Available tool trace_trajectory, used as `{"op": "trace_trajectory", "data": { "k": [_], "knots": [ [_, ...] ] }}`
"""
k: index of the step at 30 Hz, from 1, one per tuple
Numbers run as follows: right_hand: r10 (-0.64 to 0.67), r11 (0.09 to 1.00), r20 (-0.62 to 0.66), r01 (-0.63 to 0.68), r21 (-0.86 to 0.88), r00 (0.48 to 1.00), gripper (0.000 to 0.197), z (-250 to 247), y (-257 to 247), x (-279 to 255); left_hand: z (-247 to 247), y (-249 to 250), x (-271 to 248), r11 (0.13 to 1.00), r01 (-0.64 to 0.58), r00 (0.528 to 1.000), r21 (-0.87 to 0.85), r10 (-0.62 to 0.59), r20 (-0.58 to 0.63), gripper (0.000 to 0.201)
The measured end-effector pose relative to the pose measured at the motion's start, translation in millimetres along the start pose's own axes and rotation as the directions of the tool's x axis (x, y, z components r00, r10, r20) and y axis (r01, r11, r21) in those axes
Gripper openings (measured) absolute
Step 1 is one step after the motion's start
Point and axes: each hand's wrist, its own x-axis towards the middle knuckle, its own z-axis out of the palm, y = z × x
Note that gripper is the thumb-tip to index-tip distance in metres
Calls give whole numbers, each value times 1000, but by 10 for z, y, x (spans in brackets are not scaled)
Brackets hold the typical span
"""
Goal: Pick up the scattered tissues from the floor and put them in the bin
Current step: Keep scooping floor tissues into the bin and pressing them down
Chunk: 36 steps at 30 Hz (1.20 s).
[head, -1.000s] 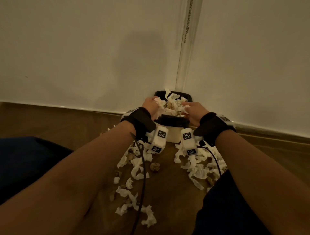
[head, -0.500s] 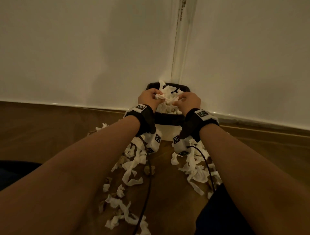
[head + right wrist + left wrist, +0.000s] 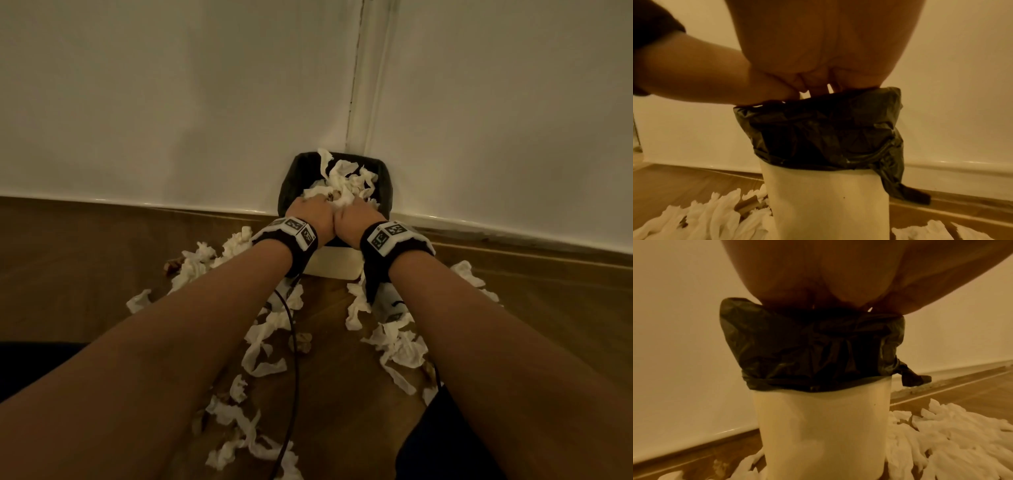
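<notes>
- you'll find no readable words, brands or numbers in any view.
- the only signs are black-and-white square marker patterns on your left wristband (image 3: 297, 230) and right wristband (image 3: 387, 236); they carry no letters or digits.
- the bin (image 3: 824, 426) and its liner (image 3: 812, 347) bear no label.

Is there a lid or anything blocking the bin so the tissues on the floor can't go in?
No lid shows. The bin is open on top, but the tissue pile inside already reaches its rim, and both the left hand and right hand rest on it. Floor tissues have little room.
</notes>
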Motion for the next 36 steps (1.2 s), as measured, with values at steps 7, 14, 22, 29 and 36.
{"op": "trace_trajectory", "data": {
  "k": [7,14,22,29,36],
  "knots": [
    [-51,965,80,69,-253,996,47,19,4,29,40,-158,-58,997,33,998,66,-36,50,38],
    [-86,932,-184,14,-361,979,31,-118,-74,-54,-55,-313,-413,972,-26,894,-233,-82,-441,25],
    [-264,964,-354,242,-106,897,34,-12,-454,-367,456,-588,-997,925,65,916,-373,-204,-346,19],
    [-243,969,20,244,-47,970,34,549,-502,-424,1277,-725,-1517,964,195,941,-183,-131,312,61],
    [-145,984,331,170,-48,932,28,1060,-350,-505,1682,-773,-1675,995,94,850,25,-93,519,103]
  ]
}}
